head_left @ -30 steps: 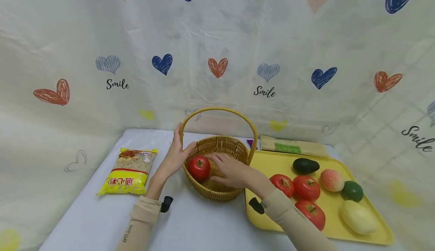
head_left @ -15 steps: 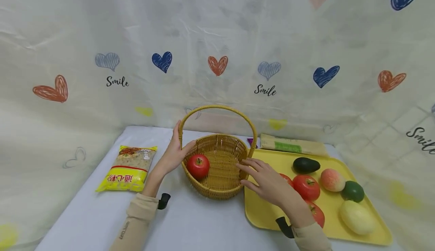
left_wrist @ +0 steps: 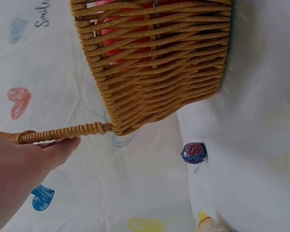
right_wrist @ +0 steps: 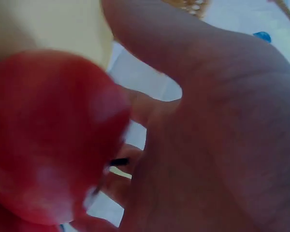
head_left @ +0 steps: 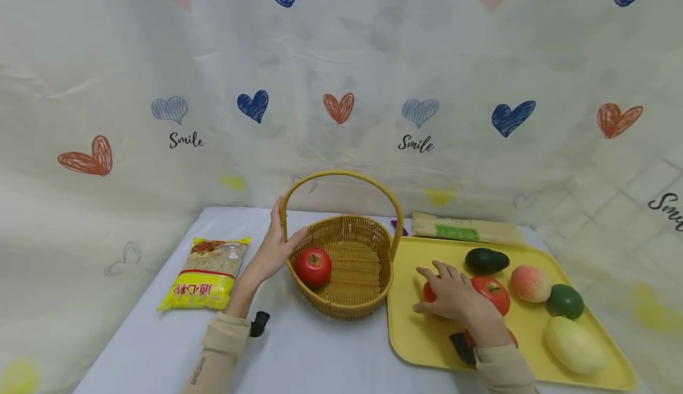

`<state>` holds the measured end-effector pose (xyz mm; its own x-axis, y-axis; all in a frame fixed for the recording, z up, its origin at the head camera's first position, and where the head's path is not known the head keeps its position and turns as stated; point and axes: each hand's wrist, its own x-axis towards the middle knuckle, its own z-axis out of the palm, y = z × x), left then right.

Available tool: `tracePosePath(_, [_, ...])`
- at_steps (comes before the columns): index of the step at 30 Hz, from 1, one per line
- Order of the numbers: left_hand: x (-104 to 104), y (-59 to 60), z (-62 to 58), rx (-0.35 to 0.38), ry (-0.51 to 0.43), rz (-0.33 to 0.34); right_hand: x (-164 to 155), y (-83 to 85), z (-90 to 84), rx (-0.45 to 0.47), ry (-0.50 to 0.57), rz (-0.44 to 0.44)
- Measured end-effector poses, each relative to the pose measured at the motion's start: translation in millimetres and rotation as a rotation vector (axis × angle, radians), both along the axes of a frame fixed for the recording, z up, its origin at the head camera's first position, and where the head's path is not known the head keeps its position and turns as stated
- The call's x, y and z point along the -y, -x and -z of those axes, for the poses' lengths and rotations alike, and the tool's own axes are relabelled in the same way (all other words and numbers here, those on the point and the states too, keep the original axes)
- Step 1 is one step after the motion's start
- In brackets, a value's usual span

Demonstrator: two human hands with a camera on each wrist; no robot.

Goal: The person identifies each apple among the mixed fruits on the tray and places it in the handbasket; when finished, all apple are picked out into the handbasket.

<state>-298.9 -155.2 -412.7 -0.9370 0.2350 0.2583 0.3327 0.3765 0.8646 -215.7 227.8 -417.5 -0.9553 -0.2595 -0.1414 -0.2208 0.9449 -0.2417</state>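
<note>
A wicker basket with a tall hoop handle stands mid-table and holds one red apple. My left hand grips the basket at its left side, where the handle meets the rim, thumb on the rim. In the left wrist view the apple shows through the basket's weave. My right hand lies over a red tomato on the yellow tray, fingers curled round it. The right wrist view shows that tomato against my palm.
The tray also carries more tomatoes, an avocado, a peach, a green fruit and a pale yellow fruit. A yellow pasta bag lies at the left. A noodle pack lies behind the tray.
My right hand has left the basket, moved right over the tray and come down on a tomato. The apple stays in the basket. The left hand has kept its hold.
</note>
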Motion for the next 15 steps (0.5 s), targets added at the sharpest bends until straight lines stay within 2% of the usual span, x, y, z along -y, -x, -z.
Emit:
tracePosePath(6, [3.2,-4.8,2.7,0.017,-0.013,0.008,-7.3,4.0,7.3,0.044,-0.023,0.009])
tracePosePath(15, [0.6,-1.3,-2.1,0.010,-0.001,0.005,-11.0,7.2,6.4,0.061,-0.034,0.004])
